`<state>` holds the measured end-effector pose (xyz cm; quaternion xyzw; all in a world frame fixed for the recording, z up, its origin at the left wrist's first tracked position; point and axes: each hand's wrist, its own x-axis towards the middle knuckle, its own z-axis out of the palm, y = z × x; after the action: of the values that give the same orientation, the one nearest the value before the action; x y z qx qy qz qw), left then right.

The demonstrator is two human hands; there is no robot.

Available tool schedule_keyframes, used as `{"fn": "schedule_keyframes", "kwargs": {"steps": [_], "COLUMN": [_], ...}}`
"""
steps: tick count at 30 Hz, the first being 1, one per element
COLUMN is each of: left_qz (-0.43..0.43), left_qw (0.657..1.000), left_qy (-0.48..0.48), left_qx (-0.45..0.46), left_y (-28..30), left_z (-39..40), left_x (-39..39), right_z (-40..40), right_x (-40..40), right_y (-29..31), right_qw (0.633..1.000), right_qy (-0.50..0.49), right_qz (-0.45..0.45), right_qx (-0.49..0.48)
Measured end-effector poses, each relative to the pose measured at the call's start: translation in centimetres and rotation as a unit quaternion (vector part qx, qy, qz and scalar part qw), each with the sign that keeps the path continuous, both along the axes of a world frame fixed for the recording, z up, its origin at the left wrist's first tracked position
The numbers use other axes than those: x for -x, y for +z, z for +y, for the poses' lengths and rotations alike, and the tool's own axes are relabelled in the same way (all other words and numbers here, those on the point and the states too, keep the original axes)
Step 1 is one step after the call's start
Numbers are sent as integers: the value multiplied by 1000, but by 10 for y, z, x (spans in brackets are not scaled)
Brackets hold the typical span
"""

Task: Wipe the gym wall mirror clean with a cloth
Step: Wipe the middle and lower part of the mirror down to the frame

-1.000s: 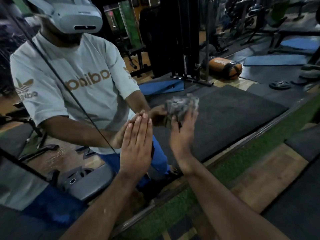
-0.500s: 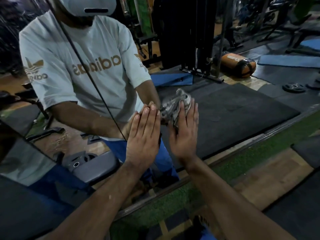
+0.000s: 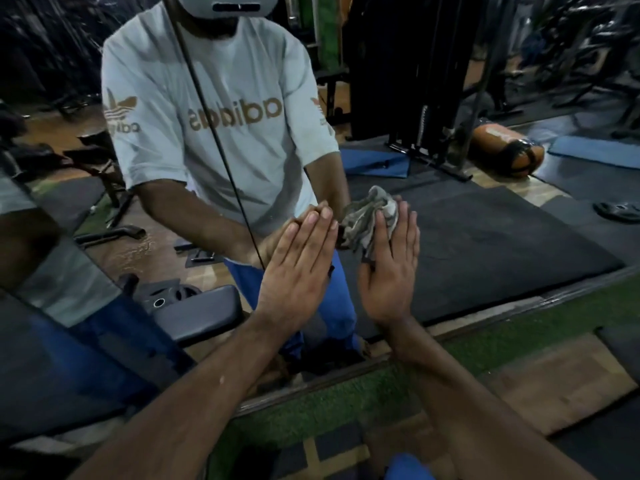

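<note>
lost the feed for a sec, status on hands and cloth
Left hand flat on mirror, fingers straight. Right hand pressing crumpled cloth to the glass. Nothing in the way.

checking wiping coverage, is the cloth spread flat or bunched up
Bunched up. The cloth shows crumpled folds under the straight fingers of the right hand, which presses it against the mirror.

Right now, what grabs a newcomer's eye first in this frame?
Two flat hands pressed to the mirror at centre: the left hand bare, the right hand pressing a crumpled grey cloth against the glass under straight fingers. Behind them the mirror fills with the person's reflection in a pale T-shirt, upper left. An orange bag shows reflected at upper right.
</note>
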<state>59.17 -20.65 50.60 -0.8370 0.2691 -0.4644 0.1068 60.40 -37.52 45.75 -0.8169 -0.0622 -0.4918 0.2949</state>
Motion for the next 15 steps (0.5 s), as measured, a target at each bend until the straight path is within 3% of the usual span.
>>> {"fn": "schedule_keyframes", "kwargs": {"steps": [2,8,13,15], "left_qz": [9,25,2,-2], "left_qw": [1000,999,989,985], "left_qy": [2,-16,80,97], "left_qx": [14,45,127,144], "left_y": [-1,6,-13,-14], "left_z": [-1,-1,-4,0], "left_x": [2,13,27,30], "right_z": [13,-16,-9,2], "right_x": [0,-7,-9,-5], "right_y": [9,4,22,16], "right_qw": [1000,979,987,978], "right_qy": [6,62,73,90], "right_qz": [1,-60,-57,-55], "right_qx": [-19,186,131,180]}}
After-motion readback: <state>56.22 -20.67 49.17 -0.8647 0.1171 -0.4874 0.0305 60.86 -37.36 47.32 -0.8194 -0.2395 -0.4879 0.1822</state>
